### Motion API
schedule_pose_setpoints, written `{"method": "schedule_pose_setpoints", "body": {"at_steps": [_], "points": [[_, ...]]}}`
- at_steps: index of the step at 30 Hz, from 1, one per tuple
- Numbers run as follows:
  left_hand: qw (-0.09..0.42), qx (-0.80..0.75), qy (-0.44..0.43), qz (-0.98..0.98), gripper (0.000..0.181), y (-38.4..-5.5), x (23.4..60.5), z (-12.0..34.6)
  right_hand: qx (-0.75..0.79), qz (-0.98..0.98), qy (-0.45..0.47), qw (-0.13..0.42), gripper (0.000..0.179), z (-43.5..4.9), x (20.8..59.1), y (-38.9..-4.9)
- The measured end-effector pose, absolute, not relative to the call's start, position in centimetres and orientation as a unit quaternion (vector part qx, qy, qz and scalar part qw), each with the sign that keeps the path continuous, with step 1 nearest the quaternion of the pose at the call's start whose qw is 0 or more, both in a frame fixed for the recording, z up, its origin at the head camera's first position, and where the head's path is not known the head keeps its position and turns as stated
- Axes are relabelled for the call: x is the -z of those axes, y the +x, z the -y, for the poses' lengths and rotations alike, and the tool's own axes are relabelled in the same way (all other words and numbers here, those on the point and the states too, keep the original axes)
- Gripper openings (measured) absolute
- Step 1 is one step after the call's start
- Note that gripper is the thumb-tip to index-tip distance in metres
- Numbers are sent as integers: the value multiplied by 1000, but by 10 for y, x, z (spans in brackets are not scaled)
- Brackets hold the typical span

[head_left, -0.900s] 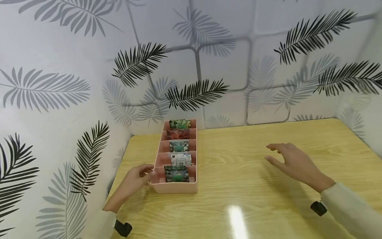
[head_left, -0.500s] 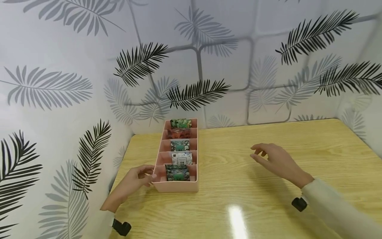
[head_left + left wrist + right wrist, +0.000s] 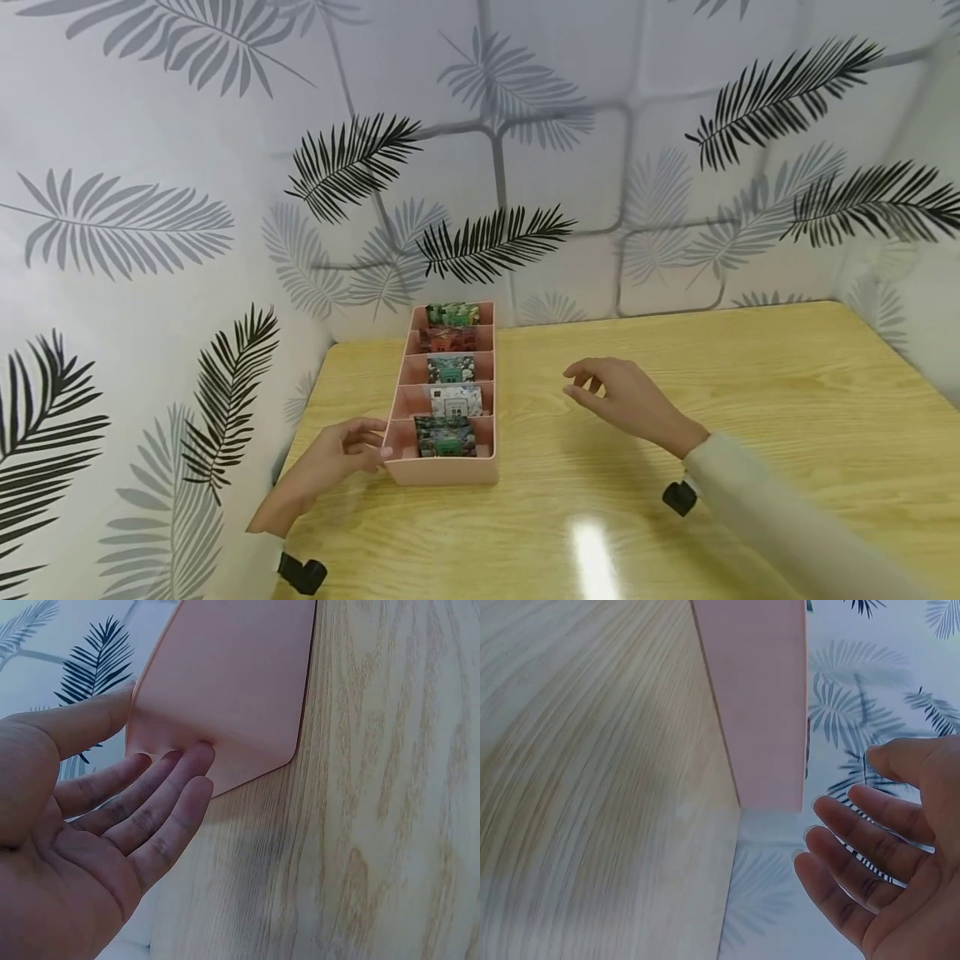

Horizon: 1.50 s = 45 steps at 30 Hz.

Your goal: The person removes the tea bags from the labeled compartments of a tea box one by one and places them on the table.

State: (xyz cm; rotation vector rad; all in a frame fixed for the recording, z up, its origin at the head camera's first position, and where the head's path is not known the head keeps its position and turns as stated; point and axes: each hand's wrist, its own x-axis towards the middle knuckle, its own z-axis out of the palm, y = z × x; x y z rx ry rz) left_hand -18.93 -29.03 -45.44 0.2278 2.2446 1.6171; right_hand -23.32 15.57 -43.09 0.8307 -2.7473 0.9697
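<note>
A pink divided box point(image 3: 442, 473) stands on the table, running from near to far. Its several compartments each hold a small printed packet, such as a dark green one point(image 3: 446, 437) at the near end and a white one point(image 3: 456, 402) behind it. My left hand point(image 3: 330, 458) holds the box at its near left corner, thumb over the rim. In the left wrist view, the fingertips point(image 3: 196, 754) lie against the outer wall. My right hand point(image 3: 626, 398) hovers over the table to the right of the box, fingers loosely bent, nothing in them.
The wooden table point(image 3: 712, 375) reaches a wall point(image 3: 555, 183) with a leaf pattern at the back and left. The far end of the box is close to the back wall. A dark strapped device point(image 3: 680, 497) sits on the right wrist.
My right hand has moved left across the table toward the box, its fingers bending a little more. The left hand and the box stay in place.
</note>
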Motion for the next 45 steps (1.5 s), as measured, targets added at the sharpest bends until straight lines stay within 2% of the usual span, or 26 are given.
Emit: {"method": "schedule_pose_setpoints", "body": {"at_steps": [15, 22, 32, 37, 45], "points": [[202, -552, 85, -804, 45, -187, 452, 292, -308, 886, 343, 48, 17, -70, 423, -232], [207, -548, 91, -805, 54, -185, 450, 292, -273, 875, 398, 35, 15, -42, 426, -228], [226, -544, 117, -800, 54, -185, 442, 291, -258, 878, 403, 14, 14, -24, 433, -224], [226, -545, 123, -798, 51, -186, 440, 291, -262, 880, 396, 15, 5, -21, 434, -222], [224, -545, 114, -800, 55, -184, 442, 291, -254, 875, 411, 27, 7, -15, 438, -221]]}}
